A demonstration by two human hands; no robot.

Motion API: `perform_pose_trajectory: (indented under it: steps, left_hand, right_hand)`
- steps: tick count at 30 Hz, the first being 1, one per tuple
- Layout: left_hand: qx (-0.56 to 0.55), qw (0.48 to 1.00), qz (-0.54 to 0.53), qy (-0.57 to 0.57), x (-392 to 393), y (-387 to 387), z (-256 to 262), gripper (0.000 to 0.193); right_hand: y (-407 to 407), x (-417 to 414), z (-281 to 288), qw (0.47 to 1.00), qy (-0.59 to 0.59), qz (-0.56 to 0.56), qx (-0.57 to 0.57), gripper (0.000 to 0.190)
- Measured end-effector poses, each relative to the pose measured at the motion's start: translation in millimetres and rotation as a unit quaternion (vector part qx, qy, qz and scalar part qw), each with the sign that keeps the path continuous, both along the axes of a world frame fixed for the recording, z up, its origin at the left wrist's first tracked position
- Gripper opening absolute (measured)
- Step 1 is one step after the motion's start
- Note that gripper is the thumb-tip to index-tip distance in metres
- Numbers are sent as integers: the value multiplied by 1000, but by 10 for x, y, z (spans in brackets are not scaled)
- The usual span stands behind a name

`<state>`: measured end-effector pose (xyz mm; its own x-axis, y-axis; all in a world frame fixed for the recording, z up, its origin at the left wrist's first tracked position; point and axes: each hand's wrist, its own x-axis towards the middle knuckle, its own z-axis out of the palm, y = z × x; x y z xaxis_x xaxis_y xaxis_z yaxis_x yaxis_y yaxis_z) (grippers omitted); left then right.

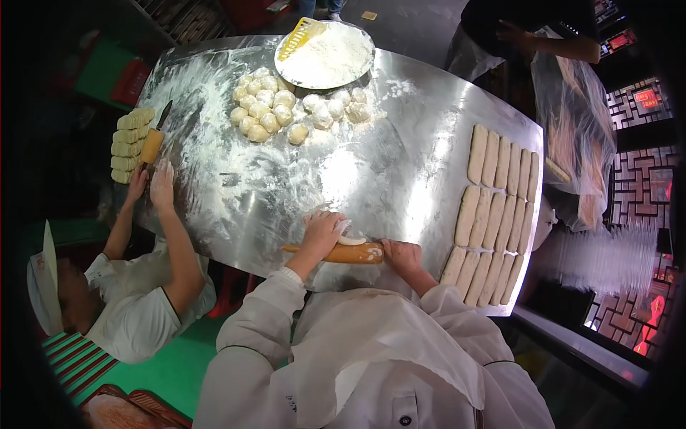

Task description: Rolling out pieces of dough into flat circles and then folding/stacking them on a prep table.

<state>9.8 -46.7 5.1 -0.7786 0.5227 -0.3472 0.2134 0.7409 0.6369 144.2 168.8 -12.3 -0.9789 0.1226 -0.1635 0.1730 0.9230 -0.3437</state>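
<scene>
Before me lies a wooden rolling pin, parallel to the near edge of the steel table. My right hand grips its right end. My left hand is just beyond the roller with fingers curled at a small flat piece of dough; the wrist crosses over the pin's left part. Part of the dough is hidden by the hand. Farther up the table sits a cluster of round dough balls, with more floured balls beside it.
A round pan of flour holds a yellow scoop. Dough strips lie in rows at right. On the left, a co-worker's hands are beside a cleaver and cut dough pieces. Another person stands by plastic-covered racks.
</scene>
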Motion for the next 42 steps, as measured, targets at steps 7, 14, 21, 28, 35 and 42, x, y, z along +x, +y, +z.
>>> perform_pose_trajectory:
  steps: [7, 14, 21, 28, 35, 42]
  left_hand:
    - [76, 992, -70, -77, 25, -55, 55, 27]
    - [-37, 956, 240, 164, -655, -673, -339, 24]
    - [97, 894, 318, 299, -1187, -1219, 173, 21]
    - [79, 976, 19, 200, 265, -370, -118, 28]
    - [187, 975, 14, 119, 550, -337, 160, 16]
    - [-79, 967, -51, 239, 43, -465, 90, 50]
  right_hand:
    - [20, 117, 41, 998, 35, 25, 43, 40]
    - [184, 162, 430, 999, 34, 20, 22, 42]
    - [495, 460, 204, 976, -57, -205, -42, 52]
    - [553, 350, 221, 961, -68, -243, -115, 50]
    - [502, 395, 243, 992, -72, -87, -63, 43]
    - [46, 166, -117, 998, -33, -59, -8, 41]
